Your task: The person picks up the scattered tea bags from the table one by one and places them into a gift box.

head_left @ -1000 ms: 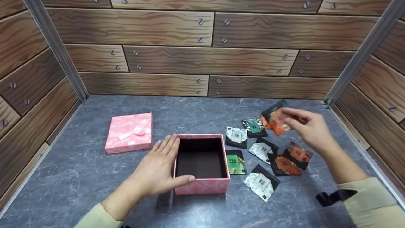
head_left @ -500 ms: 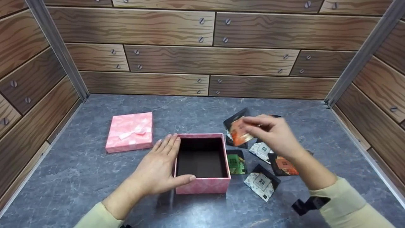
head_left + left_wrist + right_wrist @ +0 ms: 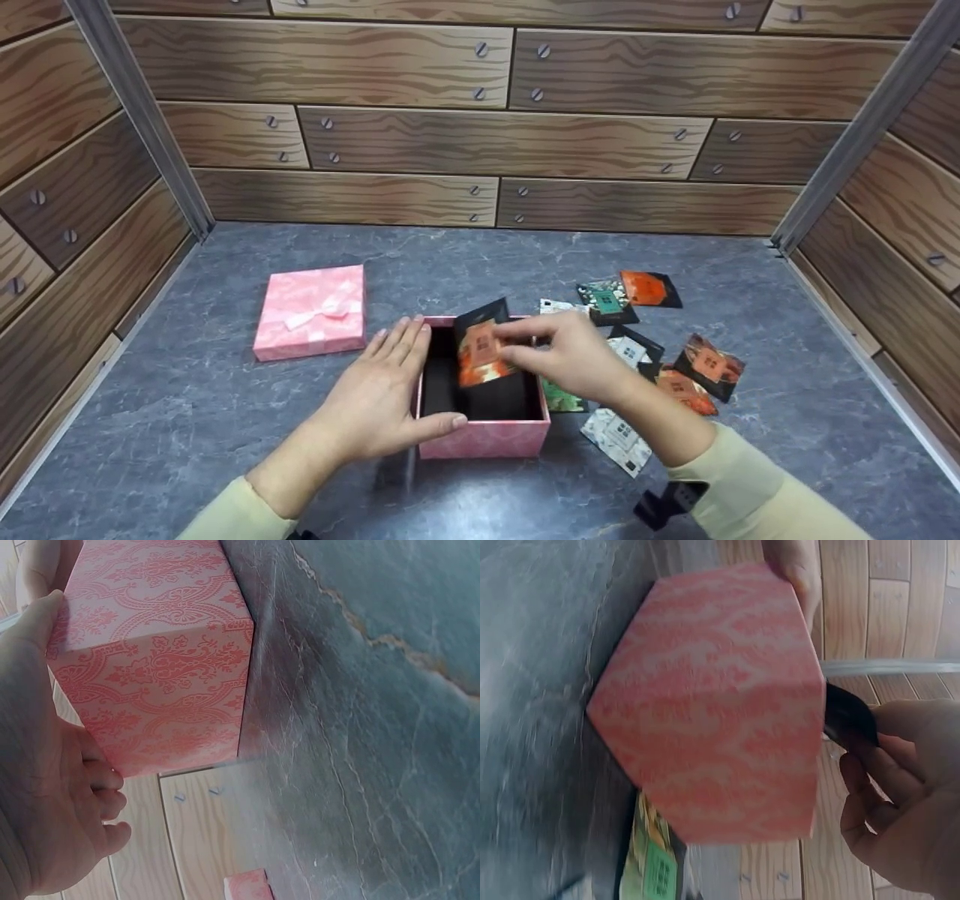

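The right hand [image 3: 574,356] pinches the orange-and-black packet [image 3: 478,356] by one edge at the pink box's [image 3: 484,441] mouth; the packet extends toward the box's left side, where the straight-fingered left hand [image 3: 371,405] rests.

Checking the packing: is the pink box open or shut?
Open: the pink box shows its dark inside, and its lid lies apart.

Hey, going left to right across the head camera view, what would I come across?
Pink lid with a bow, left hand, open pink box, right hand, farthest orange-and-black packet, rightmost packet with an orange label.
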`<state>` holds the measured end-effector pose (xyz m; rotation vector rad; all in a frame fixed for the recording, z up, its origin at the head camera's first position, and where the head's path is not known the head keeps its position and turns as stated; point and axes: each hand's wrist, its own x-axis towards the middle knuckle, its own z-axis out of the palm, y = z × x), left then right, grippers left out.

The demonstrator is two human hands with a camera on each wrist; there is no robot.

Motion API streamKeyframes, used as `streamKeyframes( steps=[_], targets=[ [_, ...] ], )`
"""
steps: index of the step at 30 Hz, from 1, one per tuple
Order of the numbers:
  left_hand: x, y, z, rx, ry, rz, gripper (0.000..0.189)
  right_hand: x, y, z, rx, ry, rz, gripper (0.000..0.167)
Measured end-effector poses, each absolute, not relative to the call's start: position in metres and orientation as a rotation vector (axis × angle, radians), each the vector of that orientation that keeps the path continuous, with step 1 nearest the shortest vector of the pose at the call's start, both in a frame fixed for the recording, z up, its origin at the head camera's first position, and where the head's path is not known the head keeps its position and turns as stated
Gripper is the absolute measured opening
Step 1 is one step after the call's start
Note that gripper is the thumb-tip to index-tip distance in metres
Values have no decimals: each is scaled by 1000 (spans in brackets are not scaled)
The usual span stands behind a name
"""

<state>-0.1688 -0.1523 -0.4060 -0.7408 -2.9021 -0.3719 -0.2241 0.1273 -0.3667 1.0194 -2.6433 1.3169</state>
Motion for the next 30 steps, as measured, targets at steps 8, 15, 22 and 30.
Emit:
streamKeyframes(
  steps=[8,15,22,30],
  targets=[
    [-169,-151,-409,-752,-2882,-359,124,-225,99,-376,1103,-2771,1134,26],
    [-169,-151,-410,-762,-2870,-359,123,-231,87,-379,1266,-2827,1012,32],
    [-168,-153,-408,-757,-2870,-374,123,-238,80,-374,1409,-2889,828,38],
    [-168,-153,-408,-759,-2875,-376,123,-242,72,-374,1441,-3005,729,43]
  ],
)
